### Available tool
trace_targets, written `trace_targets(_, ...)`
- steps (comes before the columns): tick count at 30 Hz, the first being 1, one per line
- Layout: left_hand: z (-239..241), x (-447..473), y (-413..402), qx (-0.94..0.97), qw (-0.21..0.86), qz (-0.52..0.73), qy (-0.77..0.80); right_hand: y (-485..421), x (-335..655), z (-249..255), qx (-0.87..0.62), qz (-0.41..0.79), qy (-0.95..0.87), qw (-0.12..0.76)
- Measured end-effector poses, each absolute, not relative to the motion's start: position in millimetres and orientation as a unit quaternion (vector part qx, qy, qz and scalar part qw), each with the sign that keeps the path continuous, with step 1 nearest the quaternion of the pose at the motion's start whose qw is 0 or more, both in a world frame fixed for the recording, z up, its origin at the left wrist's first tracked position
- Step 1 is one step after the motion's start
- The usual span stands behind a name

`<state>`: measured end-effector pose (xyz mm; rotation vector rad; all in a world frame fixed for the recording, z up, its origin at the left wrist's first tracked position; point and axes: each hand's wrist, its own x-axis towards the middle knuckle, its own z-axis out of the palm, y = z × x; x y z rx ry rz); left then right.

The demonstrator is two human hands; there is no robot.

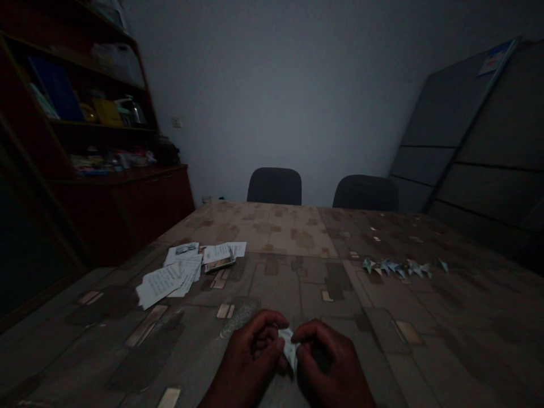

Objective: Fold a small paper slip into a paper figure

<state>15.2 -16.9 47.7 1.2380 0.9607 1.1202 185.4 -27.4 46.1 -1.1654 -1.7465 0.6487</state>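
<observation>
My left hand (250, 354) and my right hand (329, 360) meet at the near edge of the table, fingers curled in a pinch. Between them they hold a small folded piece of white paper (289, 347), partly hidden by the fingers. A row of several small folded paper shapes (397, 267) lies on the table to the right, well beyond my hands. The room is dim.
A loose pile of white paper sheets (178, 273) lies at the left of the patterned table (297, 238). Two dark chairs (274, 186) stand at the far side. A wooden shelf unit (97, 141) fills the left wall; grey panels (476, 141) lean at the right.
</observation>
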Motion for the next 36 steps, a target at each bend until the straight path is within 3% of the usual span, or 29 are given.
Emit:
trace_targets(10, 61.4, 17.7, -18.9, 0.562, 0.539, 0.439, 0.448, -28.5, 186.0, 44.3, -0.438, 0.222, -0.738, 0.463)
trace_targets(25, 48.9, 18.1, -13.9, 0.506, 0.607, 0.468, 0.395, -31.0, 183.6, 49.4, -0.45, 0.225, -0.704, 0.502)
trace_targets(36, 56.8, 23.8, -22.4, 0.524, 0.512, 0.497, 0.465, -28.5, 185.3, 45.2, -0.417, 0.191, -0.751, 0.475)
